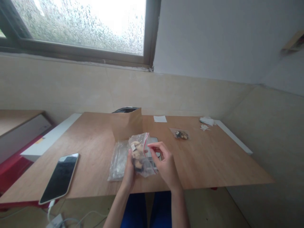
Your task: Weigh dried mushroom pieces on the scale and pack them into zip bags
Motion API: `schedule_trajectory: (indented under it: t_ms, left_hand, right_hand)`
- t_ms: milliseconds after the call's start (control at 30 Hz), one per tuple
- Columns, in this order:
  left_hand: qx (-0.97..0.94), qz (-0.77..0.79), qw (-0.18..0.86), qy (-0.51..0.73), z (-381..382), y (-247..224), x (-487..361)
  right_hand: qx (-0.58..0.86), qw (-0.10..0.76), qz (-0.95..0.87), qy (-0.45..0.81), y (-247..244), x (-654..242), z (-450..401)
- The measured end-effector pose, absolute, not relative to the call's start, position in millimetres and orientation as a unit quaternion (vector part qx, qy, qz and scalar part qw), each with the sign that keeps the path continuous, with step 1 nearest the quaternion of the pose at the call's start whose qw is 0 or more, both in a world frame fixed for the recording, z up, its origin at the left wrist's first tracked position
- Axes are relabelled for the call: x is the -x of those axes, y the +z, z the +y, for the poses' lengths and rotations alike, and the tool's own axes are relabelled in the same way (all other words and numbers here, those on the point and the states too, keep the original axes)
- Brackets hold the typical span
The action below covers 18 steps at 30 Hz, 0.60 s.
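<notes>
My left hand [129, 172] grips a clear zip-lock bag [140, 137] from its left side, above the table's front edge. The bag has a red zip line, and inside are beige chunks, a dark piece and a small white label. My right hand [167, 163] is closed in a pinch, thumb and forefinger just right of the red zip line. Whatever lies between those fingertips is too small to make out. Behind the bag and my right hand, a grey-white device [155, 139] is mostly hidden. A stack of clear plastic bags [116, 164] lies left of my left hand.
A brown paper pouch [127, 125] stands behind the bags. Another filled zip-lock bag [181, 134] lies to the right, with white paper [160, 119] at the back and crumpled tissue [207, 121] farther right. A phone [60, 177] with a charging cable lies at left.
</notes>
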<state>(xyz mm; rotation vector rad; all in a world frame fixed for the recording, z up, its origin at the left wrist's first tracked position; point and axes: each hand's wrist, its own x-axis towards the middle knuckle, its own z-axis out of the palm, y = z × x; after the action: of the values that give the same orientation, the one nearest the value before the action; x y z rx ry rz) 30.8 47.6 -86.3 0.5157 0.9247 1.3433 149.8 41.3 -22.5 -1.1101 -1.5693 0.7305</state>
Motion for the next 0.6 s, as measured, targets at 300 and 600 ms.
schedule_trajectory:
  t_ms: [300,600]
  left_hand:
    - [-0.374,0.507,0.514,0.582,48.6,-87.2,-18.5]
    - [-0.418,0.547,0.486,0.538,49.0,-80.9,-11.4]
  right_hand:
    - [0.464,0.413,-0.676,0.396,-41.5,-140.4,46.9]
    - [0.433,0.397,-0.713,0.382,-52.8,-138.7,52.6]
